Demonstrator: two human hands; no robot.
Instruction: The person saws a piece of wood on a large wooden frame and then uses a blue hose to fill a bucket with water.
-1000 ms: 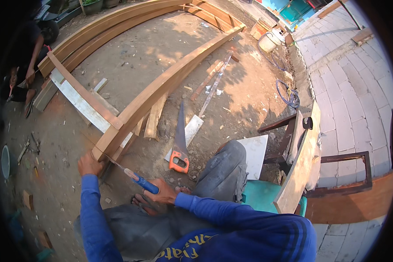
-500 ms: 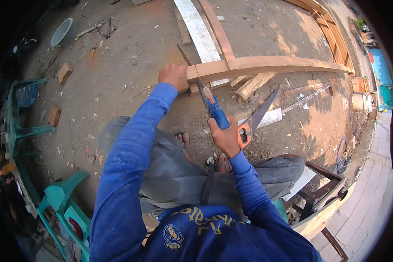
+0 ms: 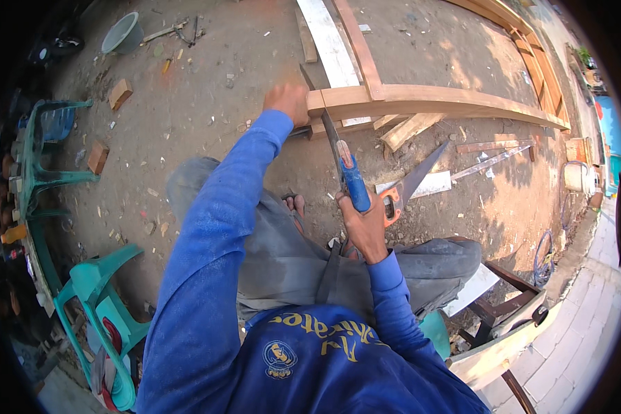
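My left hand [image 3: 286,102] grips the near end of a long wooden beam [image 3: 435,102], fingers curled over it and somewhat blurred. My right hand [image 3: 363,222] is closed round the blue handle of a saw [image 3: 354,181], whose blade crosses the beam just right of my left hand, along a thin line in the wood. Beneath and behind the beam lie a white board [image 3: 324,41] and offcuts [image 3: 408,130]. An orange-handled handsaw [image 3: 421,172] rests on the ground beside my right hand, over a pale strip.
Green plastic chairs [image 3: 100,269] are at the left, with a bucket [image 3: 122,31] and wood blocks [image 3: 120,94] behind. A timber frame [image 3: 538,69] extends at back right. A hose [image 3: 544,255], pale container [image 3: 578,178], stool frame [image 3: 500,297] and paved edge [image 3: 586,303] are at right.
The view has swung down and round, so the beam now runs across it and the other person is out of sight. My hands still hold beam and saw.
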